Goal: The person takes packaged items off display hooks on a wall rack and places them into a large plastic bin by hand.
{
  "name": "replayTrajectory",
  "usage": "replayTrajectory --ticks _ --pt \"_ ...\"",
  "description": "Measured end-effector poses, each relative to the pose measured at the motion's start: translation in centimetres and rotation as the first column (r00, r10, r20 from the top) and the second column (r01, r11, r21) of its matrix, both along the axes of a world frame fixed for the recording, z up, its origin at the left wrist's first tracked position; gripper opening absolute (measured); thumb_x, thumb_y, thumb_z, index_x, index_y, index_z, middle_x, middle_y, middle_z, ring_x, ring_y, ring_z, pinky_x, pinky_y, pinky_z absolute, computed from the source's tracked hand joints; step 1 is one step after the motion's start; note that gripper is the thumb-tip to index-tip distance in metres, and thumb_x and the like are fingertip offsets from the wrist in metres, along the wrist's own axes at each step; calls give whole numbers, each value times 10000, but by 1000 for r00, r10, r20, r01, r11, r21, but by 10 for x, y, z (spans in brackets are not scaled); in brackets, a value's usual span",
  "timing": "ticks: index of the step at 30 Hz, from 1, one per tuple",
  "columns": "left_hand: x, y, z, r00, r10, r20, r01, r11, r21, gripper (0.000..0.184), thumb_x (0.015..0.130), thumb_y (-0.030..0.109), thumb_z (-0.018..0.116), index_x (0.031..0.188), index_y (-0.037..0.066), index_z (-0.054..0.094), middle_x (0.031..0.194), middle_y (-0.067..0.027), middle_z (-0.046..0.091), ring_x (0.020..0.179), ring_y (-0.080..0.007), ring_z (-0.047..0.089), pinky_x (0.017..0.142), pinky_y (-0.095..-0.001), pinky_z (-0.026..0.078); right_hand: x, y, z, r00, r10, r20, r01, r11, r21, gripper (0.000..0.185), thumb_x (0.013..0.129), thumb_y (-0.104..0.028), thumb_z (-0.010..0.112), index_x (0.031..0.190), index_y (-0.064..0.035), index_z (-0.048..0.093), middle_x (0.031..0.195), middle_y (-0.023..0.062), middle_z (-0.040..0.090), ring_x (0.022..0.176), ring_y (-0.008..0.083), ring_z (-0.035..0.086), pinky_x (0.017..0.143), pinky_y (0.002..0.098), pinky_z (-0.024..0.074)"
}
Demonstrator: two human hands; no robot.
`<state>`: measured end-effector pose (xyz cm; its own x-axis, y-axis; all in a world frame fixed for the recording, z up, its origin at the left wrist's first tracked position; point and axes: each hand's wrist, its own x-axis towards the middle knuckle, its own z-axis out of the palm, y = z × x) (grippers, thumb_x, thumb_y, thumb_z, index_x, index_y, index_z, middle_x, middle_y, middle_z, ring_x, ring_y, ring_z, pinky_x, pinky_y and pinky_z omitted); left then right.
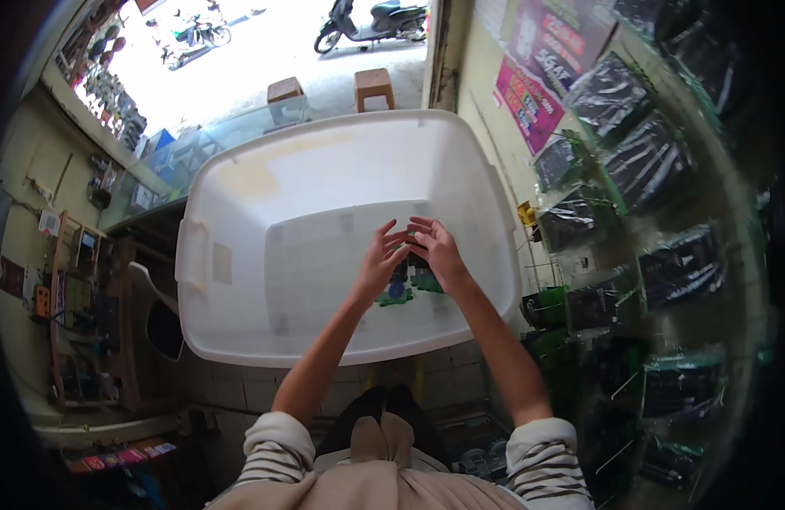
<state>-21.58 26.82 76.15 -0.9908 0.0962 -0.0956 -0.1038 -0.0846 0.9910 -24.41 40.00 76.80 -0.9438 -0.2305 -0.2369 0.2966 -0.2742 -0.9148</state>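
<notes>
A large white plastic tub point(350, 153) stands in front of me. My left hand point(382, 265) and my right hand point(442, 257) hover over its inside, close together. Their curved fingers are apart and the fingertips nearly meet. A small dark patch shows between the fingers; I cannot make out what it is. Below the hands, in the tub, lies a small green thing point(395, 297) with a dark part and a round blue part. Beside it is another green piece point(426, 281). My hands partly hide both.
Plastic-wrapped dark items point(647, 166) hang along the right wall beside a pink poster point(530, 106). Behind the tub are a glass display case point(214, 136) and two brown stools point(374, 85). Outside stands a scooter point(371, 24). A wooden shelf point(61, 297) is at left.
</notes>
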Motion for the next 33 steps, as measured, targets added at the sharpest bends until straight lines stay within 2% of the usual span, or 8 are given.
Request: replayTrajectory --ticks 5,8,11,12,20,24,27,33 --pt "82 38 62 952 89 -292 -72 995 69 232 841 47 465 1070 18 455 915 -68 539 875 -122 513 823 -261 386 107 44 62 752 -364 -549 547 809 214 157 837 -10 392 894 -14 538 851 71 573 828 148 548 748 248 413" --pt "123 66 52 952 -78 -295 88 996 24 174 841 43 465 1012 17 483 851 -55 546 802 -111 522 770 -244 394 180 77 64 676 -405 -616 705 597 382 148 838 -13 402 866 -19 547 821 76 567 809 152 548 730 250 415" --pt "152 101 28 933 -318 -167 337 936 101 137 839 39 465 969 14 500 809 -44 545 774 -103 517 729 -234 399 245 103 40 641 -595 -485 767 490 414 149 877 -78 391 846 -25 527 836 45 552 801 113 519 744 236 394" --pt "161 116 25 925 -349 -150 362 930 67 120 840 44 461 945 9 507 783 -45 545 765 -104 519 710 -225 400 261 111 26 525 -684 -507 851 425 309 156 880 -93 396 841 -30 534 820 38 557 797 109 525 738 234 394" --pt "216 211 -20 560 -789 -251 804 591 -66 169 805 34 477 968 12 514 760 -68 573 775 -133 557 717 -254 417 393 155 -51 142 -883 -447 903 -69 424 237 898 -212 405 871 -24 547 804 41 578 790 109 547 728 235 405" --pt "255 248 -57 479 -871 -105 861 490 -137 219 793 23 490 1013 15 494 859 -88 574 829 -150 563 736 -269 424 441 172 -81 19 -923 -384 881 -166 443 240 888 -227 429 875 -18 546 799 39 578 780 106 545 714 234 409" --pt "278 273 -109 406 -905 -125 908 415 -55 292 783 24 512 1070 24 457 969 -110 544 906 -179 546 763 -287 428 473 189 -131 43 -913 -405 855 -176 487 222 878 -212 447 885 -15 548 792 42 579 775 105 543 707 234 410" --pt "298 329 -164 318 -904 -285 864 400 -305 418 776 -11 519 1165 66 390 1124 -111 457 1056 -202 454 826 -315 407 491 222 -178 27 -915 -402 805 -218 552 170 857 -144 463 954 -28 540 885 68 574 845 144 539 757 268 414"
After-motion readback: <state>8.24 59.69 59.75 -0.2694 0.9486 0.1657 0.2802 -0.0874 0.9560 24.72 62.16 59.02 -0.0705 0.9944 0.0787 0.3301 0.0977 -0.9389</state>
